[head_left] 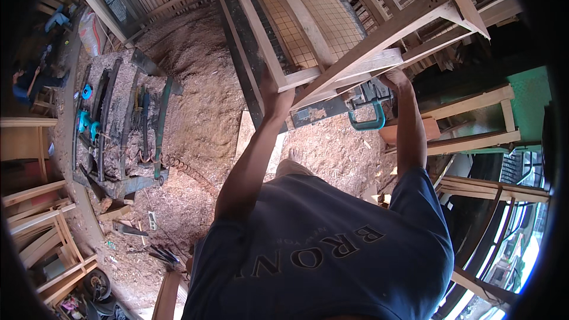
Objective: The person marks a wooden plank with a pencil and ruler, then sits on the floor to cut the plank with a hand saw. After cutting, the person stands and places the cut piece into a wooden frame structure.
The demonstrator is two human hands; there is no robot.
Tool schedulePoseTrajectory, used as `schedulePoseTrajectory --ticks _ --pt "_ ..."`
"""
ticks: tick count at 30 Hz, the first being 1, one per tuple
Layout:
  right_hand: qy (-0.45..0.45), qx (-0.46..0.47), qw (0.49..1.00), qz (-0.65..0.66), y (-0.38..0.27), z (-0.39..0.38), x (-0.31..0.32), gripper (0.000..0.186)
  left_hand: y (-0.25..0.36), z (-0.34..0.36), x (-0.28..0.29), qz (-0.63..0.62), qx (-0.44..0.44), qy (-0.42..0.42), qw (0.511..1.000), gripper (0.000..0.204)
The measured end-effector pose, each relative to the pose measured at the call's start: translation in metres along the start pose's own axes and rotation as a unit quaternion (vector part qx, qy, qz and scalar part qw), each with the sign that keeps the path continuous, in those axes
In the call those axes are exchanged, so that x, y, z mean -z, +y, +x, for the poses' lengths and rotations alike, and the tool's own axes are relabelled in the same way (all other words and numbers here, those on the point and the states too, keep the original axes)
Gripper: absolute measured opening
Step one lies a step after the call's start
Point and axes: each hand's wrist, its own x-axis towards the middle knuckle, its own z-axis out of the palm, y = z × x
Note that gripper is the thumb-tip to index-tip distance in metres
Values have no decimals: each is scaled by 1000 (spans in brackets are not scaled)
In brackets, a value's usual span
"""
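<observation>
A wooden frame [367, 53] of pale slats, with a woven cane panel [296, 0] showing between its bars, leans across a dark bench [237, 41] ahead of me. My left hand [275, 92] is closed on the frame's near left corner, its fingers partly hidden by the wood. My right hand [394, 78] is closed at the frame's lower rail, toward the right; its fingertips are partly hidden. Just below and left of the right hand, a teal C-clamp [368, 120] hangs at the bench's near edge.
Wood shavings [195, 89] cover the floor. At left stands a low rack [121, 124] with dark bars and teal clamps; a coiled hose [186, 172] trails from it. Wooden frames [474, 112] stand at right beside a green panel [533, 106]. Another person [35, 83] sits far left.
</observation>
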Motion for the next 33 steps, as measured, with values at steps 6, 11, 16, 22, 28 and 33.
schedulePoseTrajectory --ticks 6,11,16,22,28,33 --pt "230 100 967 51 9 -11 -50 32 10 41 12 -200 307 -195 910 28" --pt "519 192 825 -113 21 -48 -125 24 14 50 13 -186 259 -244 916 19" --pt "485 263 700 -454 33 -80 -208 23 11 46 13 -160 241 -287 913 26" --pt "305 219 693 -616 28 -52 -225 36 18 53 20 -146 241 -316 906 42" --pt "336 299 754 -479 92 -24 -197 55 14 50 22 -114 193 -315 922 48" --pt "260 375 454 -765 110 -59 -201 18 -6 62 20 -124 226 -375 891 56"
